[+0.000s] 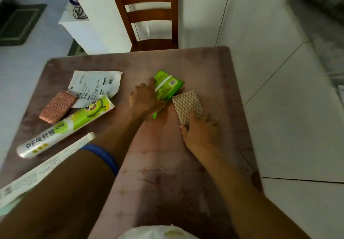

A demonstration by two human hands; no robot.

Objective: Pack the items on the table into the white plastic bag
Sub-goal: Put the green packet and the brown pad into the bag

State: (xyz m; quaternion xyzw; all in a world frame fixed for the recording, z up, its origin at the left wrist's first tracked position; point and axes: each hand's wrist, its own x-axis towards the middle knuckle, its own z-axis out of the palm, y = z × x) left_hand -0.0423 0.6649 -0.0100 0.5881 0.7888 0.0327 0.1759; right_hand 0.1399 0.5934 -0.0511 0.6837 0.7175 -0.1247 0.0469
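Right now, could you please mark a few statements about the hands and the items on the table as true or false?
1. The left hand is on the green packet. True.
2. The right hand holds the cling film roll. False: it rests on the beige sponge; the cling film roll lies untouched at the left.
3. The pink sponge lies beside the white printed sheet. True.
4. A chair stands at the far side of the table. True.
5. The green packet is already inside the white plastic bag. False: it is on the table; the white plastic bag is at the near edge.
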